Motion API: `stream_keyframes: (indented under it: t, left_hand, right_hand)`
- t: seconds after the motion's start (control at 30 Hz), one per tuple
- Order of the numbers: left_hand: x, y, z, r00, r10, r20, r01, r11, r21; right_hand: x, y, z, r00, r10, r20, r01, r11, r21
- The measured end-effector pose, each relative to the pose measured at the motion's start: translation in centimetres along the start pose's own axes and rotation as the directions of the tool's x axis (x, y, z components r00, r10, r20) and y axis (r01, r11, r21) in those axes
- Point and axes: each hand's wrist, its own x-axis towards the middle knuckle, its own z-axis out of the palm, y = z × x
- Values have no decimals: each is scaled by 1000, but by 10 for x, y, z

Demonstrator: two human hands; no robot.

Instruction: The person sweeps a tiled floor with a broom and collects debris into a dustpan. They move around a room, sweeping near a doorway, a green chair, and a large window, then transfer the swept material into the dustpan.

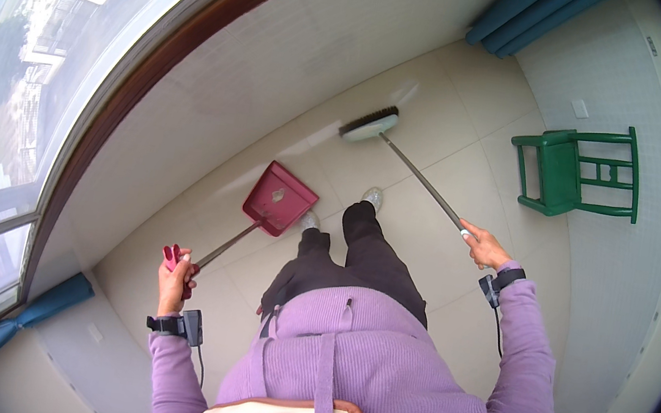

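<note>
My left hand [176,276] is closed around the red handle of a long-handled dustpan [285,210]. The dustpan's dark red pan lies on the floor ahead of my left foot, and its grey pole slants up to my fist. Out to the right, my right hand [483,246] grips the grey pole of a broom [368,126]. The broom's pale green head with dark bristles rests on the floor farther ahead, near the wall under the window. Broom head and dustpan are apart. A black strap with a small device sits on each wrist.
Pale floor tiles [441,95] lie around my feet. A small green wooden chair [562,174] is by the right wall. Blue curtains [523,17] hang at the far corner, and another blue curtain [31,320] is at the left. A wide window [52,71] with a brown sill runs along the left.
</note>
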Motion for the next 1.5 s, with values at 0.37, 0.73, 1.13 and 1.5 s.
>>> stream_keyframes:
  t: [0.37,0.73,1.13,1.5]
  left_hand:
    - [-10,-3,-2,999,-16,-47,18,999,41]
    - [4,11,10,1000,8,2,-8,999,54]
    - [57,48,77,975,99,201,-162,929,332]
    - [64,50,112,962,115,247,-203,906,370]
  right_hand:
    - [106,-92,51,974,-223,35,221,912,-346]
    - [13,-14,-23,932,-351,-94,228,766,-600]
    - [-5,2,75,993,104,-55,-42,754,655]
    - [12,-48,190,897,-19,441,-439,76,895]
